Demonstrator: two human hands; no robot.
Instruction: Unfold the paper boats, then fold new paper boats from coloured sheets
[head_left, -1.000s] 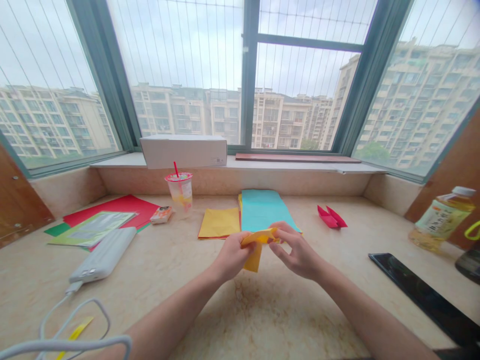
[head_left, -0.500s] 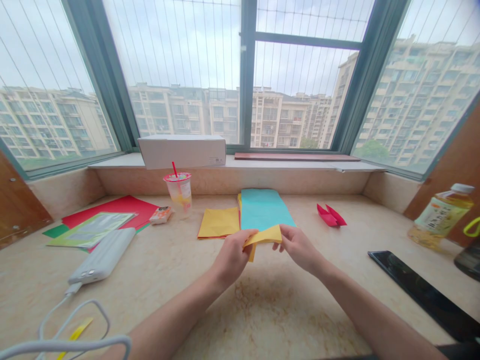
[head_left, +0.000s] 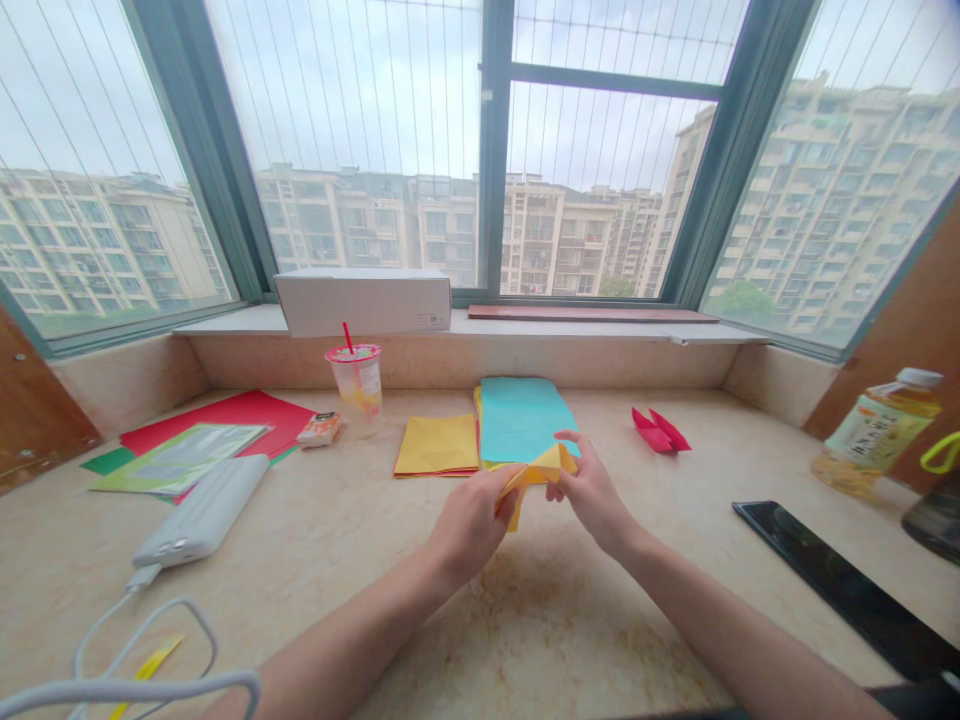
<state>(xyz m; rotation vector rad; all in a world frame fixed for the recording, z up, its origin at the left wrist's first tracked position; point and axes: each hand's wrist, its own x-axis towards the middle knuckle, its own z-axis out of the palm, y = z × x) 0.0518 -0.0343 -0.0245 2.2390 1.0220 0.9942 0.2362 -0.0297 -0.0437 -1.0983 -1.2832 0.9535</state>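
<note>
A folded piece of yellow paper (head_left: 541, 468) is held up over the stone counter between both hands. My left hand (head_left: 474, 520) is closed on its left end, with a strip of the paper hanging below the fingers. At the other end, my right hand (head_left: 592, 490) pinches the paper near a raised, opened fold, the index finger lifted above it. Just beyond the hands lie a stack of blue sheets (head_left: 525, 420) and a smaller stack of yellow square paper (head_left: 436, 446). To the right sits a folded red paper boat (head_left: 660, 430).
On the left are a drink cup (head_left: 357, 385), a small packet (head_left: 321, 429), red sheets (head_left: 225, 415) and a white power bank (head_left: 202, 512) with a cable. A phone (head_left: 832, 570) and a tea bottle (head_left: 877, 430) are at the right. A white box (head_left: 364, 303) stands on the sill.
The right end of the yellow paper has been bent up and opened into a peak. My right index finger has lifted, and both hands have shifted slightly.
</note>
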